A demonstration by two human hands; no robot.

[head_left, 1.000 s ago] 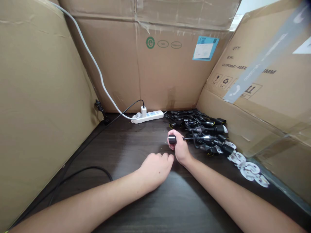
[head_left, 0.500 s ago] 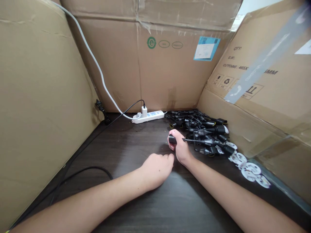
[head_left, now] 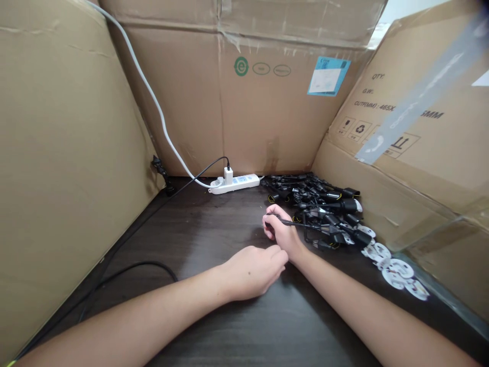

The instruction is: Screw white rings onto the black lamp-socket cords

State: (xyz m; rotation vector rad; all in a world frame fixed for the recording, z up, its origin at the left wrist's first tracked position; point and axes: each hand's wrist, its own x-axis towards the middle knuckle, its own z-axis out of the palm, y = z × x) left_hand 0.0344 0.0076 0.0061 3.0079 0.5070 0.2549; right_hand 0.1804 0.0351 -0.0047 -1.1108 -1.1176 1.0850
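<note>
My right hand (head_left: 281, 232) rests on the dark table, fingers curled round a thin black cord (head_left: 296, 223) that runs right into a pile of black lamp sockets and cords (head_left: 323, 206). The socket end it held is hidden inside the fist. My left hand (head_left: 252, 270) lies just below and left of it, knuckles up, fingers curled under and almost touching the right wrist; nothing shows in it. Several white round discs (head_left: 393, 265) lie in a row right of the pile.
Cardboard walls enclose the table on the left (head_left: 57, 168), back (head_left: 244, 107) and right (head_left: 420, 153). A white power strip (head_left: 235, 183) with a plugged charger lies at the back. A black cable (head_left: 133, 267) loops across the left of the table.
The black socket end that stuck out left of my right fist is now hidden in the hand. My left hand has slid right, closer to the right wrist.
</note>
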